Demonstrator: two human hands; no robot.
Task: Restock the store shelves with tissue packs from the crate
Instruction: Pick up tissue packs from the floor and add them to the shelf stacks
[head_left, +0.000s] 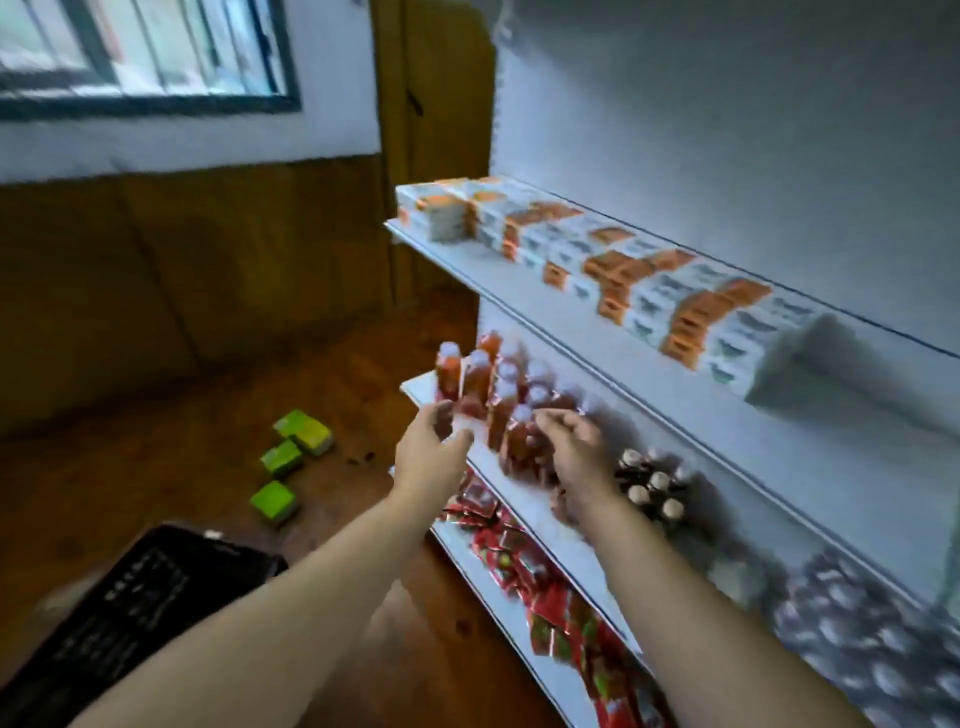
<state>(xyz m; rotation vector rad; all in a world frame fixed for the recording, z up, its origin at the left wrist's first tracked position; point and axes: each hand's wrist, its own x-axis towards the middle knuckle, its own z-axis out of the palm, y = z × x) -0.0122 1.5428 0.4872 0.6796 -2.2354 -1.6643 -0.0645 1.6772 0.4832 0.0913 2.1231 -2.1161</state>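
Presently between packs: left hand (431, 452) and right hand (571, 441), loosely curled, hold nothing, mid-frame by red bottles (478, 374). Tissue packs (623, 270) line the upper-right shelf (519, 293); crate (130, 597) sits lower left. Next move, likely: reach into crate.

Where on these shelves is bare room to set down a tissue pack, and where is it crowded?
Free: the white strip of the top shelf in front of the tissue packs, and the wooden floor between the green packs and the shelves. Crowded: the middle shelf with orange bottles and dark bottles, and the lowest shelf with red packets.
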